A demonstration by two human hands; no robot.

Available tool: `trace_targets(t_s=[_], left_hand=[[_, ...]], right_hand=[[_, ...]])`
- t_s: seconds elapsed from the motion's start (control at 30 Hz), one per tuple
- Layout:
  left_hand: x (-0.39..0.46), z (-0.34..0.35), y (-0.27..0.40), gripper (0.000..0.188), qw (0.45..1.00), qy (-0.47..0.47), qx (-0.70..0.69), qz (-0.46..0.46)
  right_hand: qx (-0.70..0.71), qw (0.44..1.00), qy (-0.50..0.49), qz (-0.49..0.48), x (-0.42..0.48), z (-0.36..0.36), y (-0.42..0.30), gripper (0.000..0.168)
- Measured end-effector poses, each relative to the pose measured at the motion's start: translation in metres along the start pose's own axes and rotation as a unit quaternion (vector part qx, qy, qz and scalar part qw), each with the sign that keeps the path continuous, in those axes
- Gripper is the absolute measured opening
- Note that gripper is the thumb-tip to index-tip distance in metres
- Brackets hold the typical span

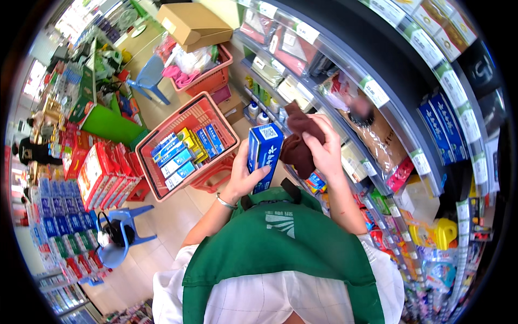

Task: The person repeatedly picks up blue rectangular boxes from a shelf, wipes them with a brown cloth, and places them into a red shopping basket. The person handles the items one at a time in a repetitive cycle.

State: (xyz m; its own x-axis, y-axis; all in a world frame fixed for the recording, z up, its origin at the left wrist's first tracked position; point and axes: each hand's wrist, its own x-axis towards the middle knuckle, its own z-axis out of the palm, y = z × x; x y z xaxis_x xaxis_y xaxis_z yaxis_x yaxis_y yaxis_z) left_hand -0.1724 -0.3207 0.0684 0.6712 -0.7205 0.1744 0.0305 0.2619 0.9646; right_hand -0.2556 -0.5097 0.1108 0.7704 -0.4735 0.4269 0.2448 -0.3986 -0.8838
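Note:
My left hand (245,174) holds a blue toothpaste box (265,156) upright, its end with a printed code facing up. My right hand (325,146) grips a crumpled dark brown cloth (301,139) just to the right of the box. Whether cloth and box touch, I cannot tell. Beyond my left hand, a pink-red plastic basket (151,178) contains toothpaste boxes: blue-and-white ones (174,158), yellow ones (194,146) and darker blue ones (210,139). On the shelf at the right lie more blue boxes (443,127).
Store shelves (408,141) with price tags curve along my right side. A second basket (206,81) full of bags stands beyond the first, under a cardboard box (194,24). Blue plastic chairs (149,79) and stacked red-and-white packs (97,174) are at the left.

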Motion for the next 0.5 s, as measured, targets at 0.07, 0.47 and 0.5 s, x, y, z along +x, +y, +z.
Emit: trace_targets(t_s=[0.07,0.47,0.5], left_hand=[[-0.002,0.004,-0.005,0.062,0.999,0.034,-0.025,-0.017],[0.023,-0.091,-0.038,0.035,0.908,0.333,-0.228,-0.116],[0.029,-0.107,-0.037,0.035,0.895,0.346,-0.24,-0.146]], right_hand=[[0.111,0.991,-0.021,0.069,-0.012,0.016,0.008,0.036],[0.176,0.916,-0.262,0.249,-0.017,0.095,0.054,0.026],[0.196,0.903,-0.238,0.3,-0.014,0.104,0.061,0.026]])
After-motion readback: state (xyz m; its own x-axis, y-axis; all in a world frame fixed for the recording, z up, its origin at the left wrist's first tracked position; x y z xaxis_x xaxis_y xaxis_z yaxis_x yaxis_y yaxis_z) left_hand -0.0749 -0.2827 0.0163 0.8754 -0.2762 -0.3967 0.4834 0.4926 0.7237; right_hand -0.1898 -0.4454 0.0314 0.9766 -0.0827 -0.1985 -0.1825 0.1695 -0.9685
